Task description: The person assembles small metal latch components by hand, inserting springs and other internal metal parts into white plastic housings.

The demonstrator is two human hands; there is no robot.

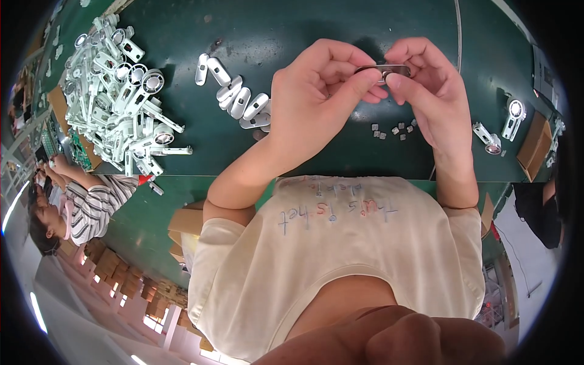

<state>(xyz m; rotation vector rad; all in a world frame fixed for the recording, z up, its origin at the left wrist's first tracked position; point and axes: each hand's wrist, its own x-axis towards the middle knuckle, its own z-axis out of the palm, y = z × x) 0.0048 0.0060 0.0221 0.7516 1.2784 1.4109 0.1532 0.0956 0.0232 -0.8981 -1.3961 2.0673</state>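
Observation:
My left hand (313,91) and my right hand (435,88) meet over the green table, both closed on one small silver oval casing (395,68). Thumbs press its near side while the fingers curl behind it. Part of the casing is covered by the fingertips. Beside my left wrist lie several silver oval covers (241,102), each with a small dark slot. Several tiny pale square pieces (395,130) are scattered on the table just below my hands.
A large heap of white parts with round grilles (121,91) covers the table's left side. Two similar white parts (514,115) lie at the right, near a cardboard box (535,146). Another person in a striped top (100,207) sits at the far left.

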